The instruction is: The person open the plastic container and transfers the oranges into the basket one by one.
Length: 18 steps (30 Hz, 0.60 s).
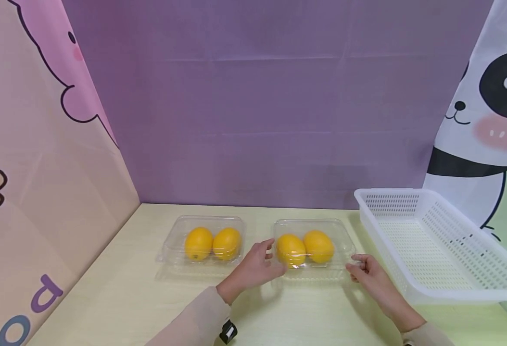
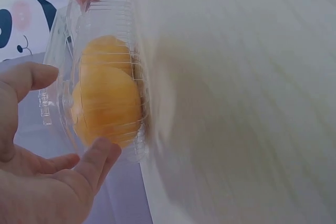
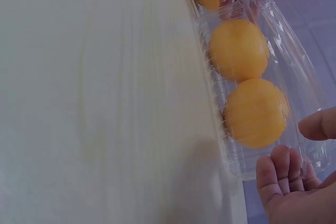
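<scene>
"Where's the clear container (image 1: 343, 242) of yellow fruit (image 1: 318, 246)?"

"On the tabletop (image 1: 115, 288)."

"Held?"

"Left hand (image 1: 253, 269) hangs loosely spread beside it; right hand (image 1: 372, 278) is at its edge (whether gripping, I can't tell)."

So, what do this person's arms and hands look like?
The left hand and right hand are bare, without gloves. Both arms wear long, plain beige sleeves. A small black gadget with a pale patch sits by the left wrist; I can't make out what it is.
</scene>
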{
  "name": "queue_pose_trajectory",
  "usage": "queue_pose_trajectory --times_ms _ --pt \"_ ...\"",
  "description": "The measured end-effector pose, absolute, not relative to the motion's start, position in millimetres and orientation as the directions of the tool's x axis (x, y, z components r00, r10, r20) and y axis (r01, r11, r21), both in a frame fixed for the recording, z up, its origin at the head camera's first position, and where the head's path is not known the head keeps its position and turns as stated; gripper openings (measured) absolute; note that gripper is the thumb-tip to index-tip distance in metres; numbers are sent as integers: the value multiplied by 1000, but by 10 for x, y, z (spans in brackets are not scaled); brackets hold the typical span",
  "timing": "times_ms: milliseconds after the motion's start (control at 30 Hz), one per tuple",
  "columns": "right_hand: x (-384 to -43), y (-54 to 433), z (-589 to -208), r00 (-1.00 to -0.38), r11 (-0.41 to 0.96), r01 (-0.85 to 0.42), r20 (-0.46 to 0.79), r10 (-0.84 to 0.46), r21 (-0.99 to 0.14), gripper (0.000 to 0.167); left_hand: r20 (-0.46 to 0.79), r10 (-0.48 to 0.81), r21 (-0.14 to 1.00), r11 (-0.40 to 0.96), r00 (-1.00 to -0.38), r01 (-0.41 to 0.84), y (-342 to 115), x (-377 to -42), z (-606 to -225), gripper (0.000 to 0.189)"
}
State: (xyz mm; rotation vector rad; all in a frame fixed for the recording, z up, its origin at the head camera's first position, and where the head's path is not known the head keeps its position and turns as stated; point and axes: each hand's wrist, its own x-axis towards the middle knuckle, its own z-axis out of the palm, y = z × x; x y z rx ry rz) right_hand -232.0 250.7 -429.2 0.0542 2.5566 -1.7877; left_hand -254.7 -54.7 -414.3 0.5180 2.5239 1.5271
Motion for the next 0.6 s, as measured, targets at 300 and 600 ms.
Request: queue_pose_trajectory --times_ms 300,600 --pt "-2298 2487 -4279 -999 319 41 -34 27 -947 45 36 334 888 421 -942 183 -530 -2514 -4149 87" --pt "-2307 2488 -4281 -999 316 37 -32 21 -948 44 9 261 941 325 -965 97 -477 -2499 -4221 80"
